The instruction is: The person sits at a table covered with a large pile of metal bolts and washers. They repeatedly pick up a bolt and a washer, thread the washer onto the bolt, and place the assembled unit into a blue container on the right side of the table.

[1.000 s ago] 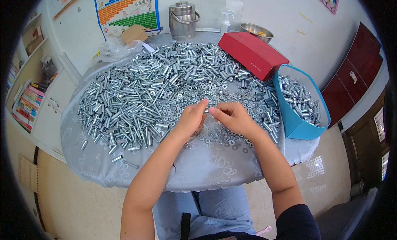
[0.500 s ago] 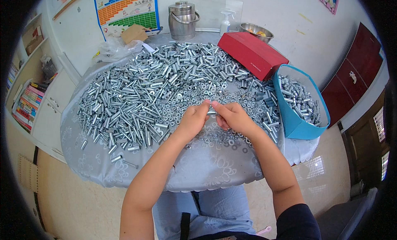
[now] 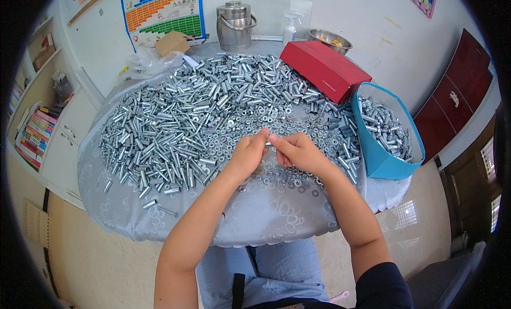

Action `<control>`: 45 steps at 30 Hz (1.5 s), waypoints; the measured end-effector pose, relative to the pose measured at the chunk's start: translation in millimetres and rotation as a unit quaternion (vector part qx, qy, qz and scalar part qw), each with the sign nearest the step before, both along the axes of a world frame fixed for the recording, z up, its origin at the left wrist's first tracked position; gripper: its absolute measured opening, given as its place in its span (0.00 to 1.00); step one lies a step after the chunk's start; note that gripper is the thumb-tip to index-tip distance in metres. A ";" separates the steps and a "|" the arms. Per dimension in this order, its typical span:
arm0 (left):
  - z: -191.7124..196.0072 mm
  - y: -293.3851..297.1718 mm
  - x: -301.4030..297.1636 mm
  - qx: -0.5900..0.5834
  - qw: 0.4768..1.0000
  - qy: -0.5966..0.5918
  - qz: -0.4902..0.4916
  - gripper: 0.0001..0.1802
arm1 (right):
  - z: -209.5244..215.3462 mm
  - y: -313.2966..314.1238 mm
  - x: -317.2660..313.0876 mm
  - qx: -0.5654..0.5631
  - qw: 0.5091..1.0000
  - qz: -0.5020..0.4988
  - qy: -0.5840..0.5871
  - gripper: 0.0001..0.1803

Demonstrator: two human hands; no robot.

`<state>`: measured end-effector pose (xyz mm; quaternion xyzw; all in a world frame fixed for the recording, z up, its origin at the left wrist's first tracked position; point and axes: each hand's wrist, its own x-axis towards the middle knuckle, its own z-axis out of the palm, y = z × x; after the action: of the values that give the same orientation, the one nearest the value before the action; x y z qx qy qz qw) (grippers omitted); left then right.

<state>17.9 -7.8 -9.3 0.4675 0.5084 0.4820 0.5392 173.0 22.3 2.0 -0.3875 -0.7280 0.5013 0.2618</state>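
My left hand [image 3: 248, 156] and my right hand [image 3: 301, 153] meet over the heap, thumbs and fingers pinched close together. Between their fingertips is a small silvery expansion bolt [image 3: 269, 143], mostly covered by the fingers. Beneath and around the hands spread many nuts and washers [image 3: 234, 129]. A large heap of metal sleeves and bolts [image 3: 165, 125] covers the left and far part of the table. One sleeve [image 3: 150, 204] and one bolt [image 3: 168, 211] lie apart near the front left.
A teal fabric bin [image 3: 380, 168] with metal bolts stands at the right, touching a red box [image 3: 324, 69]. Behind are a steel pot [image 3: 234, 32], a spray bottle [image 3: 289, 30] and a metal bowl [image 3: 346, 45]. A grey cloth covers the table [image 3: 266, 218].
The fingers have shifted slightly on the expansion bolt, and the right thumb now covers more of it. Both arms stay almost where they were.
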 end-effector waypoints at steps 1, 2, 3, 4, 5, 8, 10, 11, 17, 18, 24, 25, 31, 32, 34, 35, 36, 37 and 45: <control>0.4 -0.8 0.8 0.011 1.000 -0.003 -0.001 0.23 | 0.3 -0.2 -0.2 -0.006 1.000 0.001 0.002 0.33; 1.3 -1.2 1.2 0.015 1.000 -0.002 -0.001 0.23 | 1.7 -0.8 -0.3 -0.014 1.000 0.000 0.005 0.34; 2.4 -1.9 1.5 0.020 1.000 -0.002 -0.002 0.23 | 4.0 -1.8 -0.6 -0.022 1.000 0.000 0.007 0.34; 2.8 -2.2 1.7 0.024 1.000 -0.001 -0.002 0.23 | 5.2 -2.2 -0.9 -0.030 1.000 -0.001 0.010 0.34; 0.5 -1.1 1.5 0.030 1.000 0.004 -0.001 0.23 | 4.0 -1.3 -1.2 -0.030 0.999 -0.001 0.015 0.33; -5.7 2.4 0.9 0.047 0.999 0.009 0.002 0.23 | 1.7 0.8 -1.2 -0.052 0.998 -0.017 0.041 0.31; -5.5 3.6 -0.2 0.057 0.998 -0.003 0.005 0.24 | 3.9 2.1 -1.5 -0.099 0.991 -0.047 0.071 0.29; -4.7 4.5 -1.0 0.044 0.999 -0.014 0.016 0.25 | 5.6 3.4 -0.3 -0.140 0.981 -0.050 0.125 0.27; 2.3 4.7 -6.9 0.030 0.999 -0.038 0.018 0.28 | 13.3 31.7 41.9 -0.277 0.791 0.049 0.543 0.22; 2.6 6.0 -5.9 0.031 0.999 -0.029 0.008 0.28 | 13.9 41.4 56.3 -0.245 0.756 0.075 0.602 0.22; 1.2 6.1 -7.4 0.033 0.999 -0.038 -0.008 0.29 | 30.5 44.2 81.9 -0.119 0.671 0.008 0.732 0.26; 1.4 6.3 -7.1 0.034 0.999 -0.042 -0.007 0.28 | 30.9 43.5 81.8 -0.124 0.675 -0.001 0.727 0.26; 5.8 4.6 -7.4 0.032 0.999 -0.040 0.014 0.26 | 21.1 45.8 66.8 -0.106 0.863 -0.139 0.474 0.12; 5.4 4.4 -8.1 0.039 0.998 -0.037 0.013 0.25 | 21.0 42.4 61.8 -0.065 0.903 -0.196 0.377 0.10; 3.0 5.3 -9.4 0.045 0.997 -0.054 0.018 0.23 | 19.9 36.6 52.9 0.049 0.945 -0.270 0.179 0.09; 1.4 5.8 -10.3 0.047 0.997 -0.063 0.020 0.22 | 11.9 42.7 53.1 0.119 0.947 -0.260 0.145 0.09; 2.2 7.0 -8.4 0.047 0.996 -0.064 0.032 0.21 | -1.4 52.7 57.9 0.192 0.942 -0.252 0.109 0.10; 1.9 7.5 -9.3 0.045 0.996 -0.065 0.048 0.20 | -9.3 58.5 57.2 0.261 0.932 -0.239 0.073 0.10; -5.9 22.6 -37.9 0.113 0.976 -0.007 0.188 0.15 | -27.0 60.9 73.8 0.278 0.837 -0.302 -0.363 0.20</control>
<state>-20.1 14.8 -15.2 0.4182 0.5255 0.6324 0.3861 246.9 83.3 -25.0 -0.6534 -0.7261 -0.0025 0.2141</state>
